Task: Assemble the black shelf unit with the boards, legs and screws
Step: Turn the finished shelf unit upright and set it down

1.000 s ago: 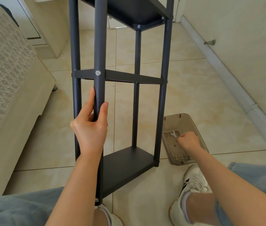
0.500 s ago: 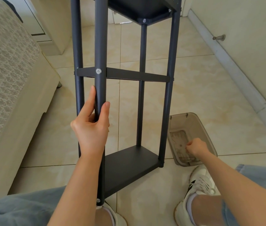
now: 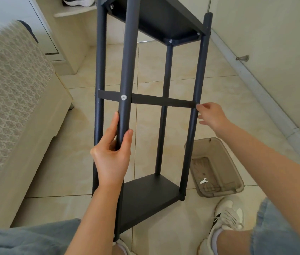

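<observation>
**Item:** black shelf unit (image 3: 145,196), standing on the tiled floor between the person's feet and leaning toward them.

**Condition:** three boards sit between four legs. A screw head (image 3: 123,97) shows at the middle board (image 3: 164,102) on the front leg (image 3: 127,61), and more show under the top board (image 3: 160,21). It looks nearly finished (probably only the last tightening or checking remains).

**Hands:** the left hand (image 3: 111,159) grasps the front leg below that screw. The right hand (image 3: 212,115) has its fingertips at the right leg's (image 3: 199,80) middle joint; whether it pinches anything cannot be told.

**Surroundings:** a brown plastic bin (image 3: 227,162) holding a small white wrench (image 3: 204,181) lies just right of the unit. A patterned sofa (image 3: 16,107) crowds the left, and a wall runs along the right.
</observation>
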Demonstrator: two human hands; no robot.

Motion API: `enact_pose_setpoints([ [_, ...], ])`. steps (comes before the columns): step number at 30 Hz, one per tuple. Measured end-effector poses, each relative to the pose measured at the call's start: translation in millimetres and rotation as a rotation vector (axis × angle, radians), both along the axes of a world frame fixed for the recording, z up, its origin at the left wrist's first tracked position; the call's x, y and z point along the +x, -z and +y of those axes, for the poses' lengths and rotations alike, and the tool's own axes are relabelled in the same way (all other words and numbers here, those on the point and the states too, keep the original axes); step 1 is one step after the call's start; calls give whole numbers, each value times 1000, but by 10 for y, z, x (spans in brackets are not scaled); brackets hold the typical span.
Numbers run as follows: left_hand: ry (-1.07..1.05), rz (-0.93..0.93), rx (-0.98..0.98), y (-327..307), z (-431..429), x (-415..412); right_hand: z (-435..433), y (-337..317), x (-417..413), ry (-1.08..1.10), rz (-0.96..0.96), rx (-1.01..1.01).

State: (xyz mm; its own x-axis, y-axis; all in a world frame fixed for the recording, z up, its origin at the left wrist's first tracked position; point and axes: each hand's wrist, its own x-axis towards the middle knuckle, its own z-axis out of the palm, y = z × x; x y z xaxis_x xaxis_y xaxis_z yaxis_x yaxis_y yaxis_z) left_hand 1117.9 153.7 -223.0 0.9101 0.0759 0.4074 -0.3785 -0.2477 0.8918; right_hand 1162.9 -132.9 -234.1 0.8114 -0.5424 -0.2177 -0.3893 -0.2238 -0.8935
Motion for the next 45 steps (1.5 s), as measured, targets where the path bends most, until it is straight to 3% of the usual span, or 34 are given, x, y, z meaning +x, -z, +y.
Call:
enact_pose_setpoints([
  [7,21,-33,46,49,14,-13,-185,-332,270,-50,40,138],
  [13,23,50,97,24,-2,-15,-266,-409,220,-131,103,198],
  [17,152,229,195,-154,-37,40,-263,-503,159,-173,173,137],
  [25,272,302,269,-704,47,492,-128,-478,74,-84,192,141],
  [30,313,443,493,-977,294,770,-44,-553,40,-106,172,121],
  [38,260,476,538,-913,478,938,78,-808,38,-163,58,-3],
  [45,208,501,751,-969,559,1005,220,-840,-83,-188,3,-70],
])
